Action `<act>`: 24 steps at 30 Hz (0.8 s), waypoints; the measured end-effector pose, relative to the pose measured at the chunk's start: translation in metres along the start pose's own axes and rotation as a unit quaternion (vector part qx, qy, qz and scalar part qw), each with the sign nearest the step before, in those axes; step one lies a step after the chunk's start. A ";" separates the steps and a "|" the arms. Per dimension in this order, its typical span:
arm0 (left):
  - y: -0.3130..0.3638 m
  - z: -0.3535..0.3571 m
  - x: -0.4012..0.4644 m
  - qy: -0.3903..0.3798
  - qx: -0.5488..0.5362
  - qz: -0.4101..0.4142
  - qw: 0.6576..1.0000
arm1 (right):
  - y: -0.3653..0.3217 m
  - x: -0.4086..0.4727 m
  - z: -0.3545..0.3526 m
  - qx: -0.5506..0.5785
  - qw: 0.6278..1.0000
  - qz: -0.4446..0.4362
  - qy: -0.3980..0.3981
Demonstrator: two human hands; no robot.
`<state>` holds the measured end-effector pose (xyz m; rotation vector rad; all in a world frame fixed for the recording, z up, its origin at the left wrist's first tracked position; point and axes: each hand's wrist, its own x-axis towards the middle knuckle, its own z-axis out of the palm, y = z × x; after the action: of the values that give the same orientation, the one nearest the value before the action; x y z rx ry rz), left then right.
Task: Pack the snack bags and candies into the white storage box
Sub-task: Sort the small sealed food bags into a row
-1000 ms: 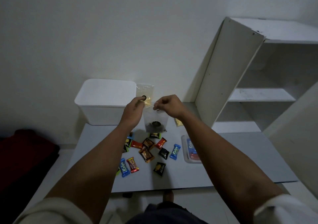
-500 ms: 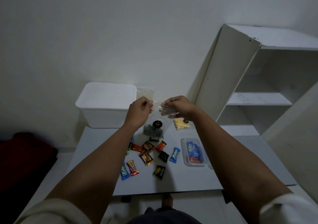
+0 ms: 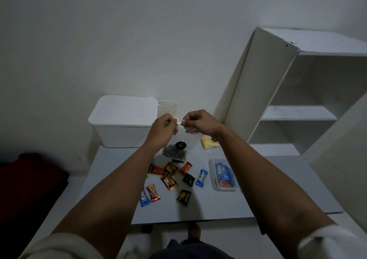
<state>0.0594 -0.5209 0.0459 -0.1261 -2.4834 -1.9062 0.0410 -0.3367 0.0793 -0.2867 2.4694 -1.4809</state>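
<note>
Hanging upright, the clear snack bag [image 3: 176, 147] is pinched at its top by both hands — left hand [image 3: 163, 126], right hand [image 3: 196, 121] — just right of the lidded white storage box [image 3: 123, 119], nearer the left hand.

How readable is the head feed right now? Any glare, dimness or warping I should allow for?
Head view: dim overall, corners darkest; the clear bag pinched by the left hand and right hand shows small glints at its top edge; wrapper print on the candies is soft; wide-angle lens bows the shelf unit and stretches the forearms.
</note>
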 end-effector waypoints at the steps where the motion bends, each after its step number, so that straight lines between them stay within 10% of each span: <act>1: 0.001 0.000 -0.001 -0.007 -0.012 -0.005 1.000 | 0.000 0.000 0.001 0.001 1.000 0.002 -0.006; 24: 0.001 -0.010 -0.008 0.020 -0.034 -0.038 0.999 | 0.011 -0.014 0.012 0.114 0.993 0.019 0.030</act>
<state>0.0670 -0.5306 0.0490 0.0064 -2.4328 -2.0005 0.0573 -0.3381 0.0658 -0.1526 2.3052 -1.7596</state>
